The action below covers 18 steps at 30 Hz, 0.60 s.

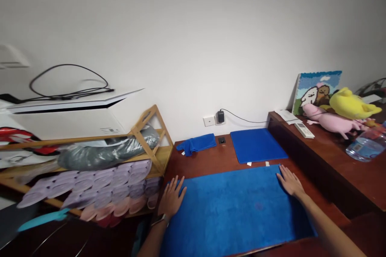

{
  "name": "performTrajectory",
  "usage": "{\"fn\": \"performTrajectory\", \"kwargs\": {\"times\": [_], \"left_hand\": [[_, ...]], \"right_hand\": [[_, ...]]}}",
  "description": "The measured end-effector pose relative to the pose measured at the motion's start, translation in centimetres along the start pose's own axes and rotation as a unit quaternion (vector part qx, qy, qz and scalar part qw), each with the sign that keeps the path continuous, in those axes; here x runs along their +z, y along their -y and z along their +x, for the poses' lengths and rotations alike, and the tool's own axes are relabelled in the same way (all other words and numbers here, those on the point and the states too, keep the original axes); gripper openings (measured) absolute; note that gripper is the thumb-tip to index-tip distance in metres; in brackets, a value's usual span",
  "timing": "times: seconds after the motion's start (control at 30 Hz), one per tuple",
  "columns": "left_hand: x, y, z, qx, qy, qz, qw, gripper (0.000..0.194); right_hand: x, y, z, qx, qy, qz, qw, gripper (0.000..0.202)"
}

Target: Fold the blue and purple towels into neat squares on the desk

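A large blue towel (pixel 223 209) lies spread out on the reddish-brown wooden surface (pixel 181 168). My left hand (pixel 171 196) rests flat at its left edge, fingers spread, with a watch or band on the wrist. At the towel's far right corner, my right hand (pixel 290 180) lies flat with its fingers stretched out. Just beyond the towel is a folded blue cloth (pixel 257 144) in a neat rectangle. Further left, near the wall, a smaller blue cloth (pixel 199 143) lies partly crumpled. Two small white tags show along the towel's far edge.
On the left stands a wooden rack (pixel 153 144) with rows of slippers (pixel 117 180) and a white box (pixel 75 122). A raised ledge (pixel 337 156) on the right bears a remote control (pixel 304 130), plush toys (pixel 331 118), a picture (pixel 316 90) and a plastic bottle (pixel 366 148). A charger (pixel 221 116) is plugged into the wall.
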<state>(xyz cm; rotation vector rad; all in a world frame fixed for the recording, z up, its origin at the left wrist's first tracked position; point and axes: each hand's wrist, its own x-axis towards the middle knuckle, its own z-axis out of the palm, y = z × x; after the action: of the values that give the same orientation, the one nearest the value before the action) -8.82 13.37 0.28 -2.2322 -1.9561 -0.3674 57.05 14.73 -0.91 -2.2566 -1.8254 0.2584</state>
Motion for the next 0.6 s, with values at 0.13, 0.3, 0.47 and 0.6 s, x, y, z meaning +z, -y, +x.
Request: {"fn": "performTrajectory", "kwargs": {"times": [0.13,0.3,0.47,0.6], "left_hand": [[0.2,0.3,-0.1,-0.004,-0.002,-0.004,1.0,0.06],[0.1,0.7,-0.1,0.007,0.011,-0.007,1.0,0.059],[-1.7,0.9,0.2,0.01,-0.034,0.02,0.999,0.06],[-4.1,-5.3,1.3,0.019,-0.056,0.018,0.998,0.054]], "right_hand": [[-1.4,-0.6,2.9,0.03,-0.034,0.062,0.997,0.067],[-1.6,-0.3,4.8,0.121,-0.069,0.111,0.984,0.059],[-0.7,0.2,4.9,0.173,-0.081,0.145,0.971,0.049],[-0.6,0.1,5.3,0.178,-0.087,0.176,0.964,0.043]]}}
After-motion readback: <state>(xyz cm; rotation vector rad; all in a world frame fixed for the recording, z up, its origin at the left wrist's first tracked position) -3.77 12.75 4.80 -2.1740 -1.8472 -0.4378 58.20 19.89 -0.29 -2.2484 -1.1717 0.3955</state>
